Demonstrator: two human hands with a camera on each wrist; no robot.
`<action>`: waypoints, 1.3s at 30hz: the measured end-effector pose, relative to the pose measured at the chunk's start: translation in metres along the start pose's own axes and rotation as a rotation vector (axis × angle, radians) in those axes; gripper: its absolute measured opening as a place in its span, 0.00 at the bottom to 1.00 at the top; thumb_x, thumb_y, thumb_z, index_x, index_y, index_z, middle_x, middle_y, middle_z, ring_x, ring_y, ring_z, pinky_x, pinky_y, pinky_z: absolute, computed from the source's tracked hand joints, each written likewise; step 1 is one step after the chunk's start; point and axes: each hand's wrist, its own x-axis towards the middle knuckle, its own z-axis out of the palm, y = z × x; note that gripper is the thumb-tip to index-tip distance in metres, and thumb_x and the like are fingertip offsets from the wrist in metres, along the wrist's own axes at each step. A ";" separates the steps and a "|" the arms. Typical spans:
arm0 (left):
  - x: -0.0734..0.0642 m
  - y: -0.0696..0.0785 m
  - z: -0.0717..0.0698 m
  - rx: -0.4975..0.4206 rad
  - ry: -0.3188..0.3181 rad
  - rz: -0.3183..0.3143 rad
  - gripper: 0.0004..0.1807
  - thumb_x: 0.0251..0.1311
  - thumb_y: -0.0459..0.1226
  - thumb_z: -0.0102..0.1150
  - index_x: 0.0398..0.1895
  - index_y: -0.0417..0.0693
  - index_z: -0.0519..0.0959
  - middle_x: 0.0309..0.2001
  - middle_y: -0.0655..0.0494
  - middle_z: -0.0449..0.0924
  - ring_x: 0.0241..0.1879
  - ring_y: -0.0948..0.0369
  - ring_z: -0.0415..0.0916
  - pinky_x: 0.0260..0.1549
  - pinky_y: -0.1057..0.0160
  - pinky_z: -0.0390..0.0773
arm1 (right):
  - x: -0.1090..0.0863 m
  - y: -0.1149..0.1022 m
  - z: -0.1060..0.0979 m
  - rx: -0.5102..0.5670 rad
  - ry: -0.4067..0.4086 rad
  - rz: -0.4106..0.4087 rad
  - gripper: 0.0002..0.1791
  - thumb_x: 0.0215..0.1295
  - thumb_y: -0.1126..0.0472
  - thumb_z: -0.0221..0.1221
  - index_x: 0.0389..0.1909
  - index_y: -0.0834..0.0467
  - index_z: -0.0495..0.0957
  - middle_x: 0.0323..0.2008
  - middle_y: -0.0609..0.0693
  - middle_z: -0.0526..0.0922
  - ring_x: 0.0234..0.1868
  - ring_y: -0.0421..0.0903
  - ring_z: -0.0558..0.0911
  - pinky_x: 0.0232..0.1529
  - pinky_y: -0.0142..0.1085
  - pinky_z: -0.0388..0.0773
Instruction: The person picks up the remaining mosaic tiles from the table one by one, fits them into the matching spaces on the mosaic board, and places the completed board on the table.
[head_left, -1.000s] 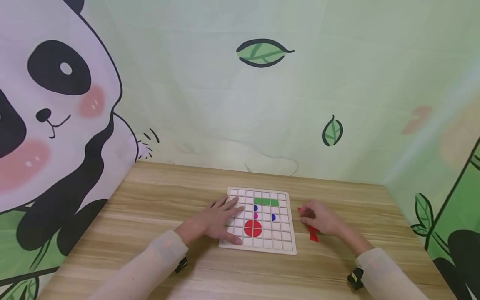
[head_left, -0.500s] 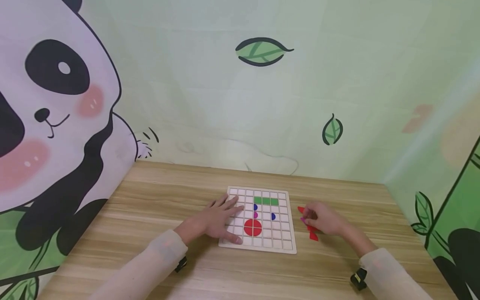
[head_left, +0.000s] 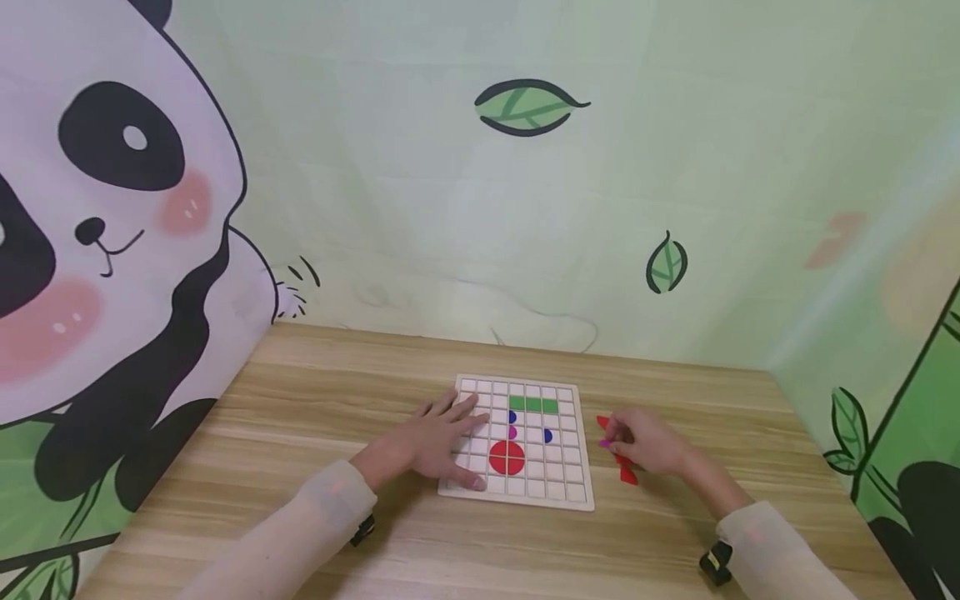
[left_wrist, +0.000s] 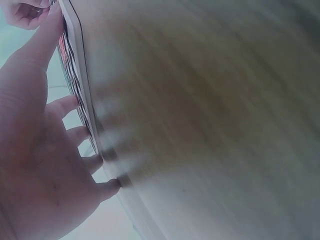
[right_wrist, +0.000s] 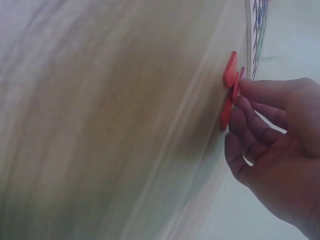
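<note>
My left hand (head_left: 431,446) lies with spread fingers on the left side of a white gridded board (head_left: 555,490). In the left wrist view, its fingertips (left_wrist: 92,162) reach over the board's edge. Right of the board, my right hand (head_left: 651,442) pinches a small magenta piece (head_left: 604,443) between thumb and fingers. Flat red pieces (head_left: 628,475) lie on the table under and beside that hand, partly hidden by it. On the board sit a red circle of quarter pieces (head_left: 507,457), green squares (head_left: 533,405), blue half-discs (head_left: 548,436) and a magenta half-disc (head_left: 512,432).
The wooden table (head_left: 337,375) carries the board and the loose pieces. A pale green backdrop (head_left: 390,167) with a panda and leaves rises behind and at the sides. A black wrist device (head_left: 716,563) shows below the right sleeve.
The magenta piece has come into view at my right fingertips, and that hand has shifted slightly rightward. My left hand stays in place on the board, whose pieces look unchanged.
</note>
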 end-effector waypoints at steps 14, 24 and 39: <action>0.001 0.001 0.004 -0.004 -0.004 0.003 0.62 0.54 0.78 0.60 0.87 0.63 0.53 0.88 0.52 0.38 0.85 0.41 0.31 0.77 0.30 0.44 | -0.009 -0.009 0.004 -0.072 -0.011 -0.054 0.06 0.68 0.68 0.69 0.39 0.56 0.82 0.35 0.44 0.79 0.37 0.43 0.76 0.41 0.37 0.80; 0.002 -0.001 0.004 0.011 0.004 0.005 0.62 0.54 0.78 0.60 0.87 0.63 0.54 0.88 0.52 0.38 0.85 0.41 0.32 0.77 0.30 0.45 | -0.010 -0.024 0.008 -0.172 -0.044 -0.168 0.08 0.63 0.68 0.72 0.40 0.56 0.86 0.37 0.43 0.81 0.37 0.41 0.79 0.40 0.36 0.81; 0.000 -0.001 0.003 -0.022 -0.001 0.002 0.61 0.54 0.77 0.61 0.87 0.63 0.54 0.88 0.52 0.38 0.85 0.41 0.31 0.77 0.30 0.43 | -0.009 -0.027 0.011 -0.165 -0.036 -0.156 0.11 0.63 0.68 0.72 0.33 0.51 0.81 0.32 0.39 0.77 0.35 0.39 0.74 0.39 0.36 0.77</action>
